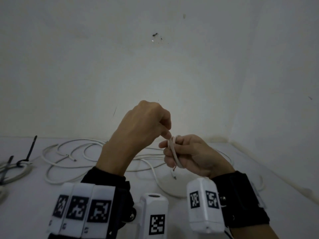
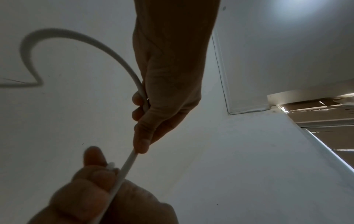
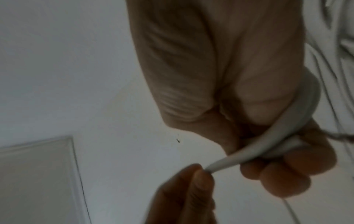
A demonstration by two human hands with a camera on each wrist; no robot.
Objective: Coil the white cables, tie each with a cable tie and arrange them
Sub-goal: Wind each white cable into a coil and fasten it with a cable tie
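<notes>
Head view: the left hand (image 1: 138, 128) and right hand (image 1: 189, 154) meet above the table (image 1: 259, 169), at 6 o'clock of the frame. Both grasp one white cable (image 1: 173, 150); its loops wrap the right fingers (image 1: 168, 155), the left pinching it. Loose cables (image 1: 72, 152) lie at 9 o'clock, with black ties (image 1: 31, 149) further out.

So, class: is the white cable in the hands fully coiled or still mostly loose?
Mostly loose. A few turns wrap the right hand; the rest of the white cable sprawls on the table.

Black wrist straps (image 1: 241, 195), white tagged camera blocks (image 1: 203, 204)
</notes>
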